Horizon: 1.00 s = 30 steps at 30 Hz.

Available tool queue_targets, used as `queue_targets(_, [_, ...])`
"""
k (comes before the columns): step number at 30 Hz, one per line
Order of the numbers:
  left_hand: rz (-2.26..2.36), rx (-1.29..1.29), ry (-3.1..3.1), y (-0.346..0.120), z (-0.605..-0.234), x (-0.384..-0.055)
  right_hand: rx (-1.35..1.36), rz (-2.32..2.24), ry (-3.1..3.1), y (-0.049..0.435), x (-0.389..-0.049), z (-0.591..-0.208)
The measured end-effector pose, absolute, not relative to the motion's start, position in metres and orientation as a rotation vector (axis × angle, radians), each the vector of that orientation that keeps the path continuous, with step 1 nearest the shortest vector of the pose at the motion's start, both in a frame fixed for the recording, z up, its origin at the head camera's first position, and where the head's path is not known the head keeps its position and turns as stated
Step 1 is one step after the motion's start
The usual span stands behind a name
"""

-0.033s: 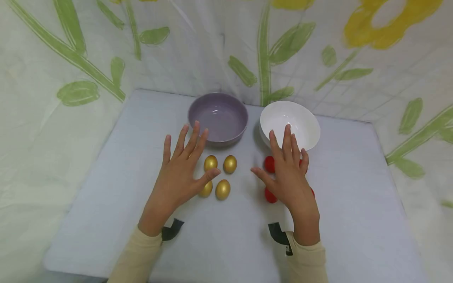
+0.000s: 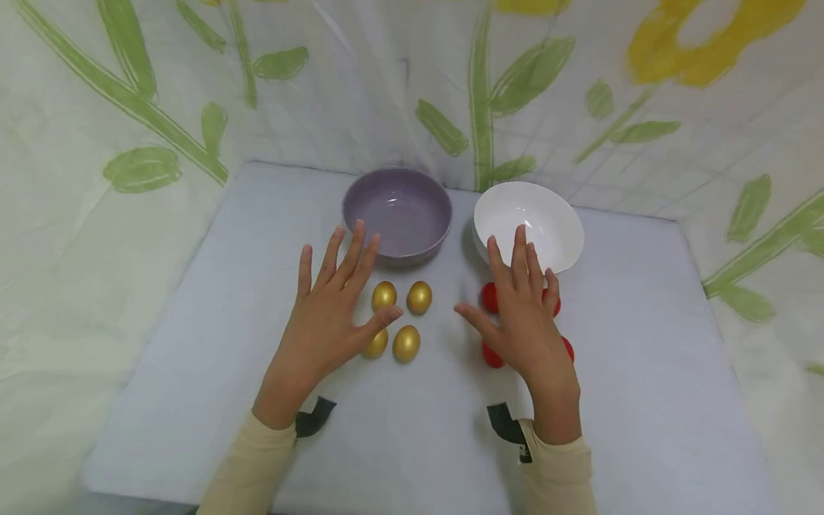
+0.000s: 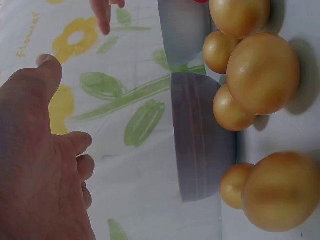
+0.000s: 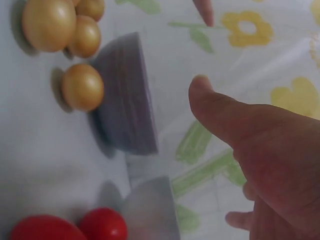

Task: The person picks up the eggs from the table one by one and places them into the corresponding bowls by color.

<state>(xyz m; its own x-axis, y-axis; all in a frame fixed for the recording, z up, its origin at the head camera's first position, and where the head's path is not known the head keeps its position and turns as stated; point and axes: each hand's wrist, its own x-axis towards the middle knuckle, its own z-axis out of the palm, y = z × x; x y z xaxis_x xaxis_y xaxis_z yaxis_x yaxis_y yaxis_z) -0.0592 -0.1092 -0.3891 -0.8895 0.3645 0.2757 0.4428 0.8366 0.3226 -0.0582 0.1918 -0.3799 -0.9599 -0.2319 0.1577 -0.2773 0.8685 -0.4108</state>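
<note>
My left hand (image 2: 322,322) is held with its fingers spread over the table, partly hiding the left pair of several golden eggs (image 2: 406,344). Its fingertips overlap the near rim of a purple bowl (image 2: 421,247) in the head view. My right hand (image 2: 529,329), also spread, covers parts of several red eggs (image 2: 493,355) and reaches across the near edge of a white bowl (image 2: 560,229). Both wrist views show the left palm (image 3: 35,145) and right palm (image 4: 280,155) apart from the eggs, holding nothing.
The table (image 2: 412,443) has a pale cover. Behind it hangs a whitish curtain (image 2: 360,93) painted with green leaves and yellow flowers. A dark curved piece juts from each wrist, left piece (image 2: 315,418) and right piece (image 2: 505,423).
My right hand has shifted very slightly left, baring a little more of the red eggs beside it. The left hand stays spread in nearly the same place.
</note>
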Motion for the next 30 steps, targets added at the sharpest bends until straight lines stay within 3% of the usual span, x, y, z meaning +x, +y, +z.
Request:
queue_targets(14, [-0.805, -0.725, -2.758, -0.135, -0.387, -0.075, 0.585, 0.828, -2.942, 0.17, -0.071, -0.391])
queue_targets(22, [-1.269, -0.695, -2.649, -0.161, -0.382, -0.146, 0.589, 1.015, -3.057, 0.166, -0.09, -0.406])
queue_targets(30, [-1.298, -0.737, -2.75, -0.164, -0.396, -0.214, 0.583, 1.022, -3.122, 0.165, -0.105, -0.428])
